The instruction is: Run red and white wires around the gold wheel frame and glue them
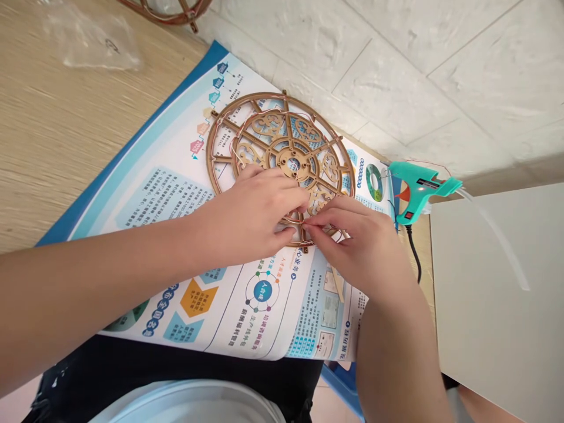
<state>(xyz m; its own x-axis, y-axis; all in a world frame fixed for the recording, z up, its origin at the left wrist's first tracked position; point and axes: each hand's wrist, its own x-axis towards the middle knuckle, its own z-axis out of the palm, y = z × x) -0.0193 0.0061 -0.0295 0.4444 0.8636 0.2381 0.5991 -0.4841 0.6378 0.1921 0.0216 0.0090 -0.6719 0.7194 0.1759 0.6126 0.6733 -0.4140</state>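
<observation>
A round laser-cut wooden wheel [247, 107] with spokes and scrollwork lies flat on a printed sheet [163, 211]. Thin copper wire [296, 218] runs around its rim and across its spokes. My left hand [251, 217] lies over the wheel's lower part, with its fingers gripping the wood near the hub and rim. My right hand [359, 247] comes in from the lower right and pinches the wire at the wheel's near rim. Both hands hide the lower rim.
A teal hot glue gun [418, 188] with a black cable [415, 252] lies right of the sheet, beside a white board [497, 299]. A textured white wall [440, 76] rises behind the wooden table [57, 135]. A plastic bag [92, 38] and a curved wooden frame [167, 9] lie at the top.
</observation>
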